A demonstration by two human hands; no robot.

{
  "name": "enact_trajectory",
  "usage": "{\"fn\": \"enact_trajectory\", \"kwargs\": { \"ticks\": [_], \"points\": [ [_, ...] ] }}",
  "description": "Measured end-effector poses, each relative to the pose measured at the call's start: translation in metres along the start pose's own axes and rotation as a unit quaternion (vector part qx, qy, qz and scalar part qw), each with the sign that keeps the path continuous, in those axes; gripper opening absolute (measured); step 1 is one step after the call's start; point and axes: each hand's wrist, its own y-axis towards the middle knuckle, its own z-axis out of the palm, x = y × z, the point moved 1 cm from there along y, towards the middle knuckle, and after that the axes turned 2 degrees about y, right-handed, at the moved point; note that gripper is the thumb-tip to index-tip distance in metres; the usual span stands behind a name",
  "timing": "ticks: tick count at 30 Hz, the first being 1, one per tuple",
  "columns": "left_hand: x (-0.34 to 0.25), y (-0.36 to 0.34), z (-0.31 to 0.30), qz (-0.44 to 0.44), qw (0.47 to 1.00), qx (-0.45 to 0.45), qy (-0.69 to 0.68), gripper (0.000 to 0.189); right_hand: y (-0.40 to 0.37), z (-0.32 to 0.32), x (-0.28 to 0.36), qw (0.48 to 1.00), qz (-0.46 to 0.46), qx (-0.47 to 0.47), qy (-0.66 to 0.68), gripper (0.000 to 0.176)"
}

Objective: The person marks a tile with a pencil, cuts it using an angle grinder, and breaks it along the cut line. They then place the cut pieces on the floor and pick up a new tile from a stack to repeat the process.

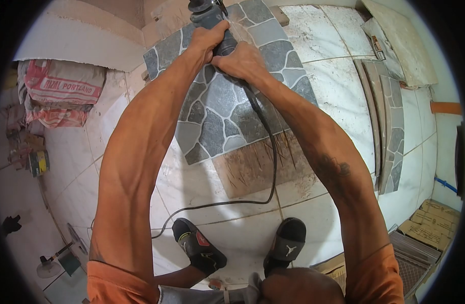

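Both my hands are closed around an angle grinder [208,17] near the top of the head view. My left hand [208,39] wraps the front of its body, and my right hand [242,62] grips the rear end, where the black cord [263,119] comes out. The grinder is over a grey stone-patterned tile [212,129] with pale joint lines. Its disc is mostly hidden at the frame's upper edge. Under the tile's near edge lies a scratched brown board [263,169].
The cord loops across the white floor tiles [232,218] near my sandalled feet. Cement bags [65,86] are at left. More stone-patterned tiles [395,137] lie stacked at right, near leaning panels [402,38]. Cardboard [430,223] and mesh-backed tiles [402,258] sit at lower right.
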Motion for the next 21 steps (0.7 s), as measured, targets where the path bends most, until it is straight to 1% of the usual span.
{"fn": "enact_trajectory", "kwargs": {
  "ticks": [3,6,9,11,14,17,21],
  "points": [
    [-0.001,-0.005,0.001,0.003,1.000,-0.011,0.007,0.056,-0.001,-0.001,-0.001,1.000,0.000,0.012,0.004,0.070],
    [-0.001,-0.012,0.003,-0.005,1.000,-0.018,0.010,0.054,-0.007,0.004,-0.008,0.999,-0.037,-0.032,0.014,0.069],
    [0.004,-0.023,0.006,-0.010,1.000,-0.023,-0.002,0.050,-0.014,0.007,-0.016,0.998,-0.045,-0.043,0.000,0.068],
    [0.006,-0.031,0.009,-0.008,0.999,-0.037,-0.013,0.046,-0.018,0.007,-0.018,0.999,-0.038,-0.035,-0.001,0.069],
    [0.011,-0.029,0.009,0.004,0.999,-0.015,-0.039,0.044,-0.026,0.003,-0.014,1.000,-0.014,-0.015,-0.003,0.071],
    [0.012,-0.027,0.010,0.010,0.999,-0.046,-0.018,0.043,-0.027,0.000,-0.012,1.000,-0.006,-0.007,0.001,0.071],
    [0.014,-0.026,0.009,-0.009,0.999,-0.023,-0.022,0.043,-0.031,-0.001,-0.011,1.000,0.006,-0.004,0.003,0.070]
  ]
}}
